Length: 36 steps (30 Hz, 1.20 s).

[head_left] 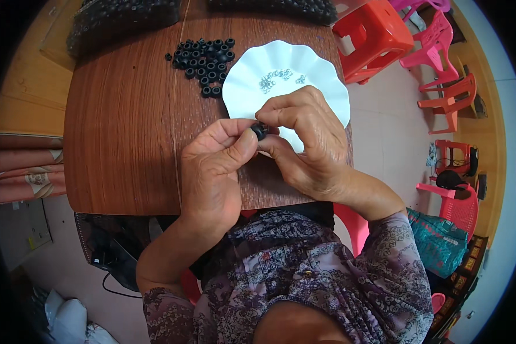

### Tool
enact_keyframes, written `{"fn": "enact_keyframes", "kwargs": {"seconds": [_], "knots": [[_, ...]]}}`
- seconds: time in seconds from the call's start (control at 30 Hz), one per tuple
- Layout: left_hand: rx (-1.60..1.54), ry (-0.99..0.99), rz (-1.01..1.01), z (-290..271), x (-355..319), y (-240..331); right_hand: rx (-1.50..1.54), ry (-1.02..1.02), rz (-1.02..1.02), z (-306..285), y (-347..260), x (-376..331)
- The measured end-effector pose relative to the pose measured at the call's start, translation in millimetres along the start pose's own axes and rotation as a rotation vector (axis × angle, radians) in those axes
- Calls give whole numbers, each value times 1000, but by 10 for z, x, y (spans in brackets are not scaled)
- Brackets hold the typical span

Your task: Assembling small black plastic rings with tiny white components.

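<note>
Between the fingertips of my left hand (218, 152) is a small black ring-shaped part (260, 131), pinched by thumb and index finger. My right hand (309, 129) meets it from the other side, its thumb and fingertips closed at the part; whether they hold a separate small piece there is too fine to make out. Both hands are above the near edge of a white scalloped plate (246, 71). Several tiny silvery metal pieces (268, 82) lie in the plate. To its left, a loose pile of similar black ring-shaped parts (203, 60) rests on the table.
The brown wooden table (120, 137) carries two clear bags of black parts, one at the far left (126, 26) and one at the back (275, 8). A red plastic stool (372, 40) stands beyond the right edge. Pink chairs (433, 49) and a teal bag (438, 243) are farther right.
</note>
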<state>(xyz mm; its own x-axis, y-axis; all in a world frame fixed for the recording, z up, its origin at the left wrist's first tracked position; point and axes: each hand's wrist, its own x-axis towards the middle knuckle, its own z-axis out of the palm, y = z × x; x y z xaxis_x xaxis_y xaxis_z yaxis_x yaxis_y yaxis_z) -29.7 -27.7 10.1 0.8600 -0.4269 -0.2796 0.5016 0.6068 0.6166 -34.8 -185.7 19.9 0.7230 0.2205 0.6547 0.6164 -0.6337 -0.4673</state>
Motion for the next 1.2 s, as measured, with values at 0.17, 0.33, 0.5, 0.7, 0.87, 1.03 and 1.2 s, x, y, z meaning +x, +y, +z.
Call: {"fn": "enact_keyframes", "kwargs": {"seconds": [0.17,0.33,0.5,0.7,0.87,1.03,1.2], "knots": [[266,33,73,-49,21,107,30,-51,-40,-34,-30,83],[227,-25,42,-124,14,89,207,-134,125,-124,-22,120],[198,-56,-23,-123,5,96,367,-200,182,-135,22,193],[135,-57,-69,-115,-9,112,544,-136,298,-40,44,119],[144,-24,-36,-117,9,103,459,-105,259,-37,31,64],[141,-34,-35,-112,13,125,383,-84,201,-56,18,54],[191,-9,2,-80,-10,110,383,-80,227,-62,-17,63]]}}
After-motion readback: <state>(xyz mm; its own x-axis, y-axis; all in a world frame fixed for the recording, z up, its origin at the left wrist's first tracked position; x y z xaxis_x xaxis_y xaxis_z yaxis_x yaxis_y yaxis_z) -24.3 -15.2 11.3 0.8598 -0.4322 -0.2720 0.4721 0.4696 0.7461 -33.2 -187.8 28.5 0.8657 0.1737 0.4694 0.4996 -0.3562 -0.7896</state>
